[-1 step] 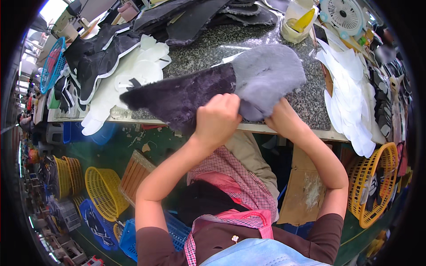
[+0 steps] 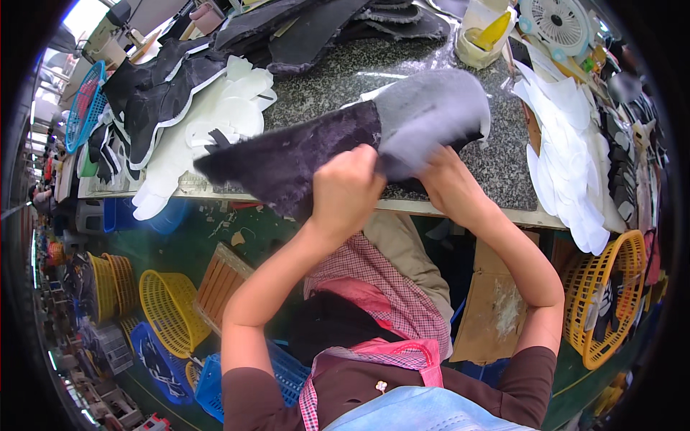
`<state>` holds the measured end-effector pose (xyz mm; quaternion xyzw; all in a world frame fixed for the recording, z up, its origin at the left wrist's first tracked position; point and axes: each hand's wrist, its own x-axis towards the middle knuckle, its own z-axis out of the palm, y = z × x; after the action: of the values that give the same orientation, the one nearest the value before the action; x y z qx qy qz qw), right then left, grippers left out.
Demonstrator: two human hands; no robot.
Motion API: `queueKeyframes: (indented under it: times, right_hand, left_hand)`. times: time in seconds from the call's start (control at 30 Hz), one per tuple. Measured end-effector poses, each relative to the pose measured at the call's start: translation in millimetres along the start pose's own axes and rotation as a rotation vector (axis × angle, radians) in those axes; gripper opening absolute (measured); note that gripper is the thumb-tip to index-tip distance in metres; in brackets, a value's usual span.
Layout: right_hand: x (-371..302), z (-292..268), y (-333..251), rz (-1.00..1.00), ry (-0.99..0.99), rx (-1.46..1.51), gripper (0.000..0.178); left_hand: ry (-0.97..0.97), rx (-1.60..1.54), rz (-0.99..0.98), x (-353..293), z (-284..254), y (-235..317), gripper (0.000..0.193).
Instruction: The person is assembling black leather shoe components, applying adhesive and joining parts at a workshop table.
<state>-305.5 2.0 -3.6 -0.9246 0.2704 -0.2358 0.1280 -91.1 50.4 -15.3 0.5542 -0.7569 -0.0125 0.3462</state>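
Passable: tabletop [image 2: 512,169] between fur piece [image 2: 309,147] and white stack [image 2: 564,151] | blocked behind: dark pile [image 2: 313,36]

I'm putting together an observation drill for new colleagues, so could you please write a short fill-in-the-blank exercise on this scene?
1. The left hand and right hand hold a fuzzy piece, dark at its left end and coloured ____ at its right.
2. Of left and right, the fan is on the picture's ____ side.
3. The large basket at the far right is coloured ____.

Missing words: gray; right; yellow.
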Motion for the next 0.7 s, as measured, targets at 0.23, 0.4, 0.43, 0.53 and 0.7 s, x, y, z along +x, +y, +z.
queueKeyframes:
  times: [0.23,0.4,0.43,0.53,0.7]
  right_hand:
    - [-9,2,-2,-0.098,-0.04,-0.132,0.032]
    - [-6,5,-5,-0.162,-0.035,-0.217,0.033]
    - [-6,3,-6,-0.165,-0.052,-0.247,0.035]
    - [-7,0,-10,-0.129,-0.129,-0.277,0.04]
    - [-10,7,-3,-0.097,0.046,-0.13,0.045]
  left_hand:
    - [0.287,-1.09,-0.789,3,-6,-11,0.031]
    - [0.136,-0.676,-0.64,-15,5,-27,0.034]
    - [0.151,-0.583,-0.572,-7,0,-12,0.042]
    - [0.023,-0.512,-0.55,-5,-10,-7,0.034]
    - [0.059,-0.277,0.1,-11,-5,-14,0.029]
